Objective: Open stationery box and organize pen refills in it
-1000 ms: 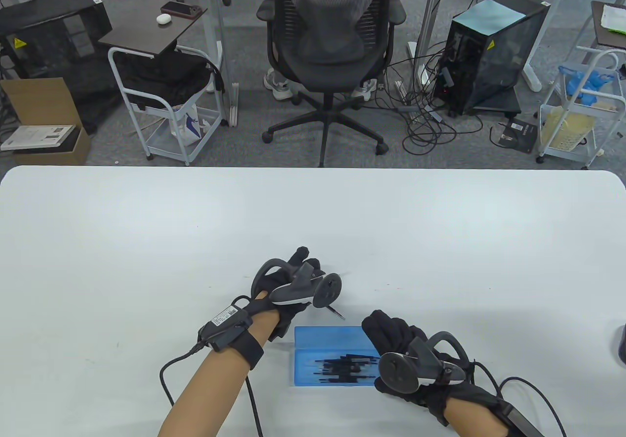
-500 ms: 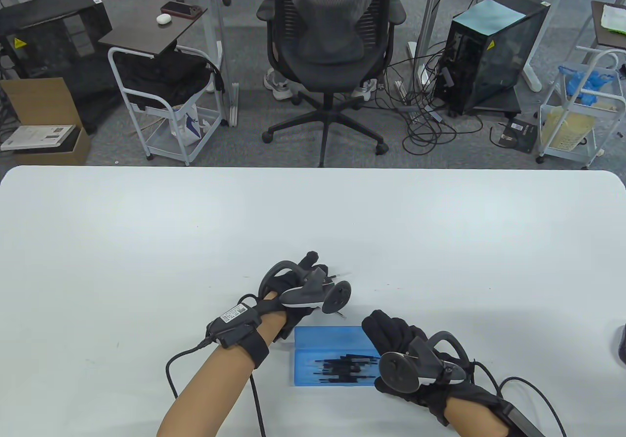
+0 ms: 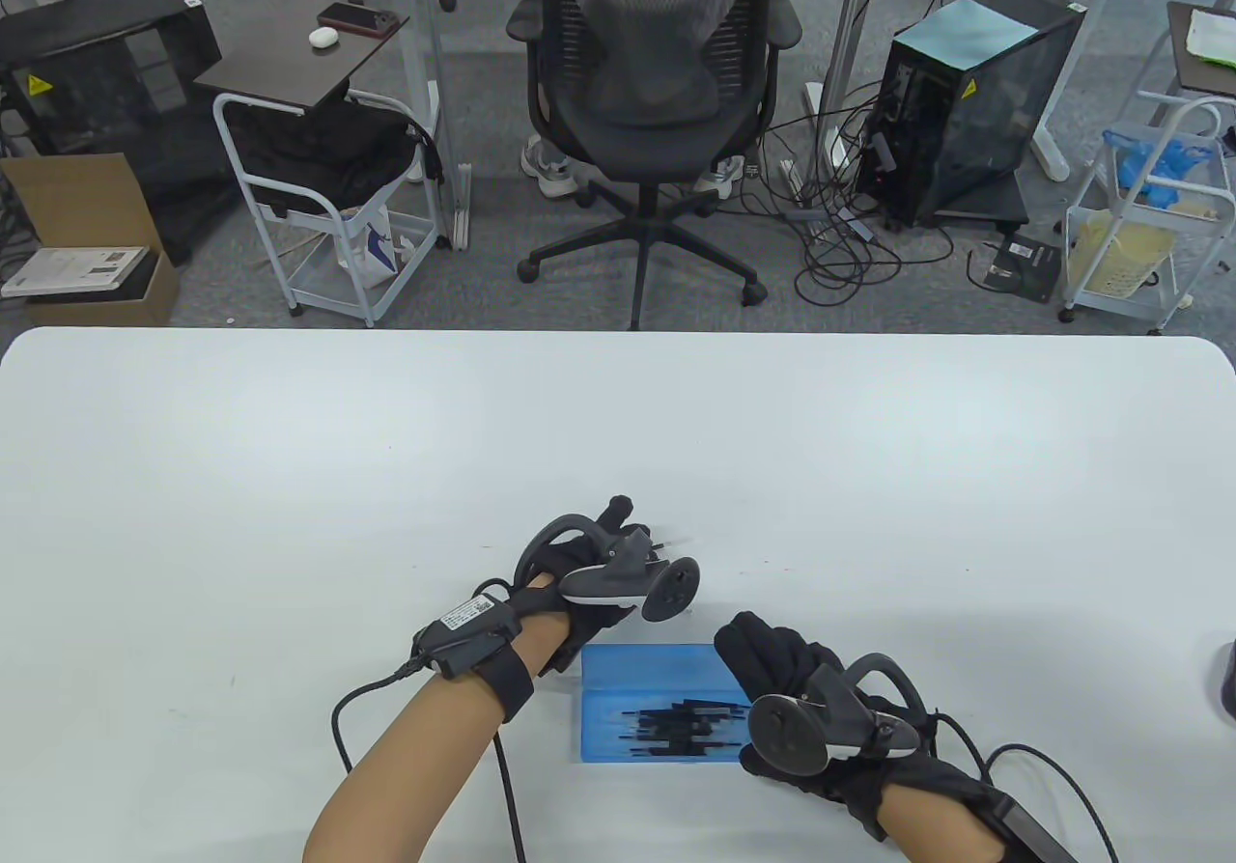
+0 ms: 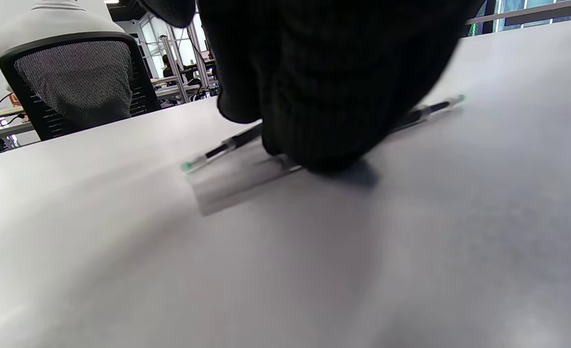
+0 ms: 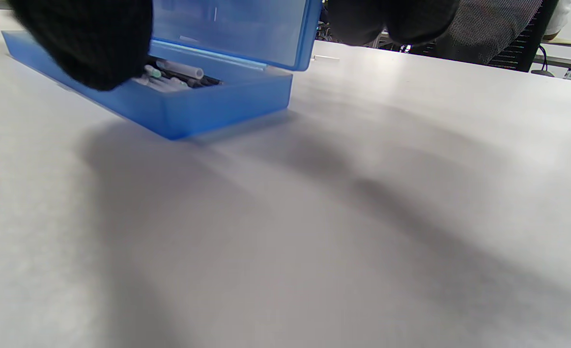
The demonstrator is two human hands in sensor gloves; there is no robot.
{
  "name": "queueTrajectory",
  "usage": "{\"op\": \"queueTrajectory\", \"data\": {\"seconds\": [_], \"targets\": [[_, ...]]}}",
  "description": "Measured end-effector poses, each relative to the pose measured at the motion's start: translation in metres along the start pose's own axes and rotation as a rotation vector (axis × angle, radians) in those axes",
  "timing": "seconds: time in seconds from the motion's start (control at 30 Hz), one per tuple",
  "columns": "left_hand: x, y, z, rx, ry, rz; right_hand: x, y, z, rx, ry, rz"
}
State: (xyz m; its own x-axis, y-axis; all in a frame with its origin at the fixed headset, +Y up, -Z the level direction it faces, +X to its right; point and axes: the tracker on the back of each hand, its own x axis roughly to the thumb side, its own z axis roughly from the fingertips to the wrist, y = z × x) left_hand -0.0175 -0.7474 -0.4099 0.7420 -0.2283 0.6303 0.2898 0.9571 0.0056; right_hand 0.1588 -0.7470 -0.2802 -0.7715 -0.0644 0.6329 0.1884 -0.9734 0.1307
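Note:
A blue stationery box (image 3: 603,737) lies near the table's front edge with several black pen refills (image 3: 676,728) inside. Its lid (image 5: 237,29) stands raised. My right hand (image 3: 748,655) holds the lid at the box's right end, thumb (image 5: 87,43) in front and fingers (image 5: 392,19) behind. Just beyond the box, my left hand (image 3: 628,530) is curled down onto the table. Its fingertips (image 4: 314,145) pinch a black pen refill (image 4: 218,151) with a green tip. A second refill (image 4: 435,107) runs out to the right behind the fingers. A clear strip (image 4: 237,181) lies beside them.
A black office chair (image 3: 657,81) stands past the table's far edge. A dark object (image 3: 1224,680) sits at the table's right edge. Cables (image 3: 502,786) trail from both wrists towards the front edge.
My left hand has shifted a little to the right over the loose refills, and the refill end that showed below its tracker is now hidden. The right hand and box have stayed still.

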Motion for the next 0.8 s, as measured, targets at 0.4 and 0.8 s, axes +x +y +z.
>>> {"op": "queueTrajectory", "data": {"seconds": [0.4,0.8], "targets": [[-0.022,0.025,0.011,0.119,0.092,0.153,-0.001,0.000,0.000,0.003,-0.003,-0.006],[-0.027,0.107,0.101,0.360,0.115,0.155,-0.001,0.000,-0.001,0.005,-0.003,-0.009]]}}
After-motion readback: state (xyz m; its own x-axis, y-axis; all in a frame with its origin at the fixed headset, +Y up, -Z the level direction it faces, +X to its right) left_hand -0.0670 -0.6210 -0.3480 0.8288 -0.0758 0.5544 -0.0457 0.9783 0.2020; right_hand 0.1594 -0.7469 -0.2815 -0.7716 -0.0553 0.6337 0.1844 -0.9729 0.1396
